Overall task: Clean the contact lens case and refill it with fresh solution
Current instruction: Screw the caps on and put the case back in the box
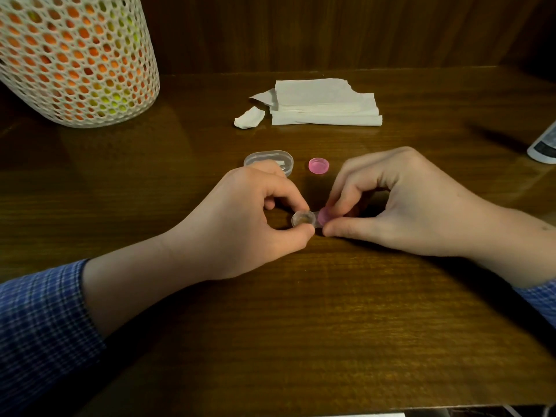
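1. The left hand is pinching the open clear well of the contact lens case between thumb and fingers, low over the counter.
2. The right hand is gripping the pink cap on the case's other well.
3. A loose pink cap is lying beyond the hands, beside a clear oval container.
4. Folded tissue is lying farther back.

On the wooden desk, the left hand pinches the open clear well of a contact lens case, while the right hand grips the pink cap on its other well. A loose pink cap lies beyond, beside a clear oval container. Folded tissues and a mesh basket sit farther back.
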